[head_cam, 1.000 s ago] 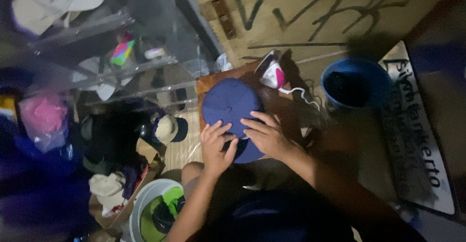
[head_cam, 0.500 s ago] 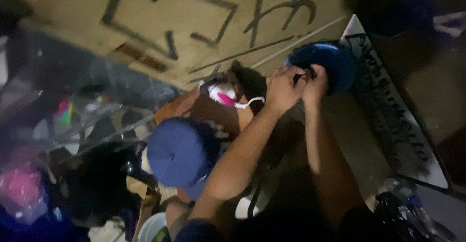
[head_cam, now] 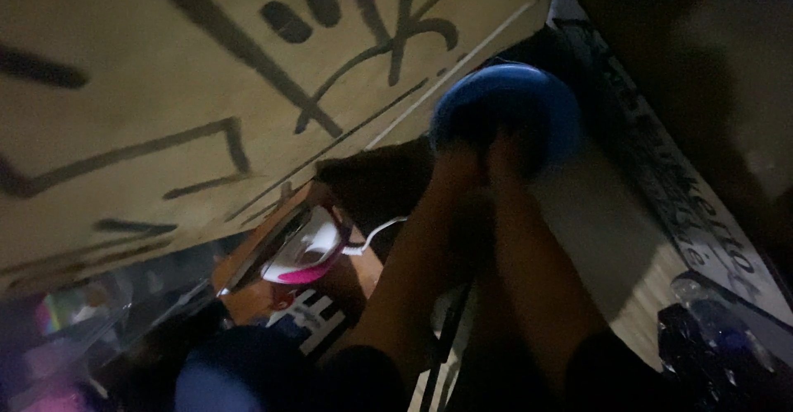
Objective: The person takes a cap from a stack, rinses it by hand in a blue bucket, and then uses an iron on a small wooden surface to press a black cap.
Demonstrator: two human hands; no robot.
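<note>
Both hands are now reaching deeper into the blue bucket (head_cam: 529,102). The left hand (head_cam: 457,164) and right hand (head_cam: 504,152) are stretching forward side by side; their grip is blurring beyond telling.

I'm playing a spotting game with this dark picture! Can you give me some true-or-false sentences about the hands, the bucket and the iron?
1. Both hands, the left hand and the right hand, reach into the blue bucket. True.
2. The iron is green. False: it is white and pink.
3. The iron has a white cord. True.
4. The hands are holding the iron. False: the iron sits apart on the wooden board.
5. The wall is plain. False: dark painted strokes cover it.
</note>
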